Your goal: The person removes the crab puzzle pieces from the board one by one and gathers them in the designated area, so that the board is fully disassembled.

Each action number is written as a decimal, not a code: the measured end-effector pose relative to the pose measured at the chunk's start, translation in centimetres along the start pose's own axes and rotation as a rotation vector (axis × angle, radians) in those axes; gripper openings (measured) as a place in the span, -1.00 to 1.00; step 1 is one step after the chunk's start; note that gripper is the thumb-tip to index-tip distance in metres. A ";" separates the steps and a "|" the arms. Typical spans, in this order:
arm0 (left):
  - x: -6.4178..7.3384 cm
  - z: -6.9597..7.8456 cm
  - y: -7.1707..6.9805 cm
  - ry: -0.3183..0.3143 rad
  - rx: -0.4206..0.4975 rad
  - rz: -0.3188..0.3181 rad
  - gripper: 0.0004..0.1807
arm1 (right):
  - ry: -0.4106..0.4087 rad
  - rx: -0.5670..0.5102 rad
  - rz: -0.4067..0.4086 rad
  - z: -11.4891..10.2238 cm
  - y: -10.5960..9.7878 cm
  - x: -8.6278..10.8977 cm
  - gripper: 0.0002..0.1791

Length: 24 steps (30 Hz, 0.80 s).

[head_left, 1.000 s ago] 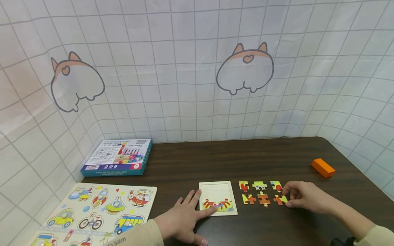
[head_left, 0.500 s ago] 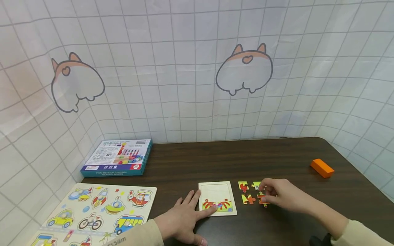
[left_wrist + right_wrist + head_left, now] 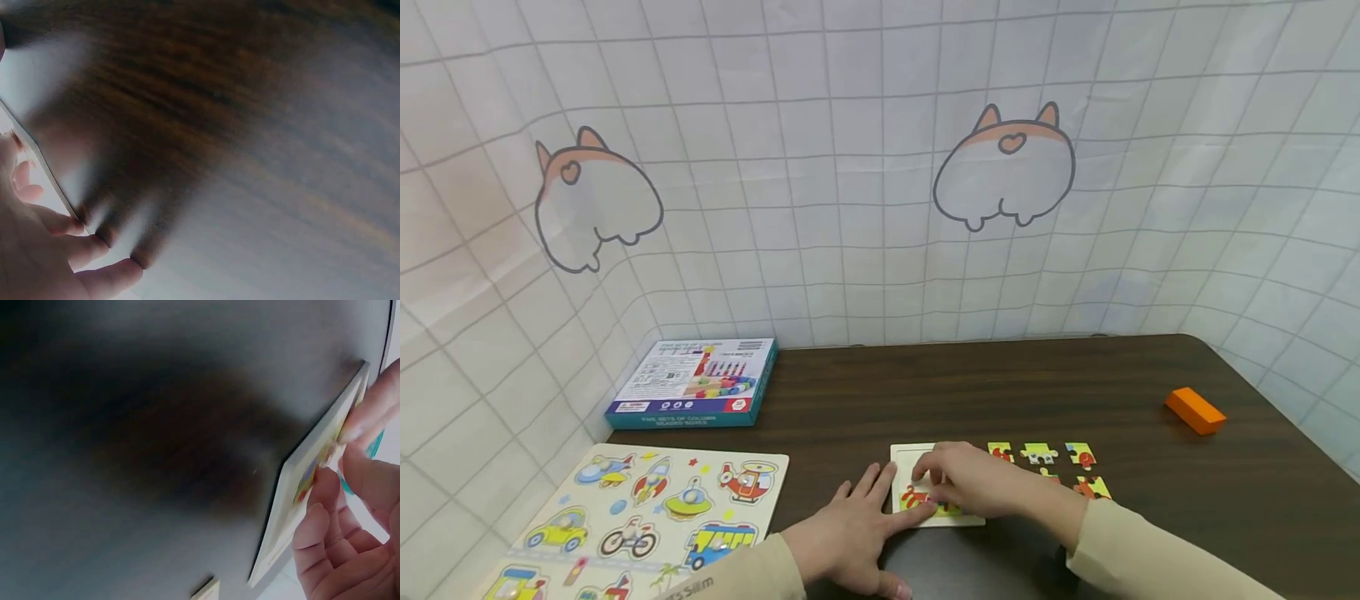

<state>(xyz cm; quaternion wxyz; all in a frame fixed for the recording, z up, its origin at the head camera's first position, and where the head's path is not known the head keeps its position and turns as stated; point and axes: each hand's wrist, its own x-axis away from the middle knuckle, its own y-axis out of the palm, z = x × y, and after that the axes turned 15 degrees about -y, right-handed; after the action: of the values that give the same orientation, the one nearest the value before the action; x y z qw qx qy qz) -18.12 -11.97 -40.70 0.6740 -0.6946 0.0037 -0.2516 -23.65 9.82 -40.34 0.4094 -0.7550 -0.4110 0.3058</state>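
Observation:
A square wooden puzzle tray (image 3: 973, 522) lies on the table, its lower part filled with a red crab picture (image 3: 913, 497). My left hand (image 3: 857, 529) lies spread at the tray's left edge, with one finger reaching onto the picture. Above the tray, my right hand (image 3: 973, 479) pinches a small puzzle piece between thumb and fingertips; the fingers hide most of it. Right of the tray lie loose jigsaw pieces, among them a white-and-yellow one (image 3: 1039, 452) and a red-and-green one (image 3: 1081, 455). The right hand and forearm partly cover the lower row.
A peg board with vehicle pictures (image 3: 655, 525) lies at the left front. Behind it rests a flat teal-edged toy box (image 3: 692, 383). An orange block (image 3: 1196, 410) sits toward the right edge of the dark table (image 3: 970, 392). A white grid curtain (image 3: 850, 183) surrounds the table.
My right hand has travelled left, from the right end of the loose pieces, over them, to the tray. The left hand has kept its place at the tray edge.

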 end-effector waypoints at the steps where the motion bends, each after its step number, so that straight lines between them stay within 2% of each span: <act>1: 0.0 0.0 0.0 0.002 -0.002 -0.003 -0.01 | -0.004 0.006 0.000 0.0 0.1 -0.3 -0.83; 9: -0.2 0.1 0.0 -0.001 -0.006 -0.022 0.00 | 0.002 -0.044 0.005 0.0 0.6 -1.4 -0.88; 13: -0.1 0.1 0.0 -0.002 -0.012 -0.008 0.00 | 0.046 -0.144 0.013 0.1 0.7 -1.8 -0.95; 18: -0.1 0.0 0.0 0.005 -0.011 -0.002 -0.02 | 0.120 -0.284 0.051 0.2 0.6 -2.2 -0.87; 24: -0.1 0.0 0.0 0.004 0.002 -0.010 0.00 | 0.161 -0.369 0.078 0.0 0.3 -2.2 -0.86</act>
<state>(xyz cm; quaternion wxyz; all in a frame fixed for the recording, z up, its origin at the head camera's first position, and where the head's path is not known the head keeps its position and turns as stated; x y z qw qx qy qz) -18.24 -11.93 -40.70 0.6735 -0.6932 0.0012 -0.2565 -24.56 7.73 -40.34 0.2838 -0.8544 -0.3966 0.1795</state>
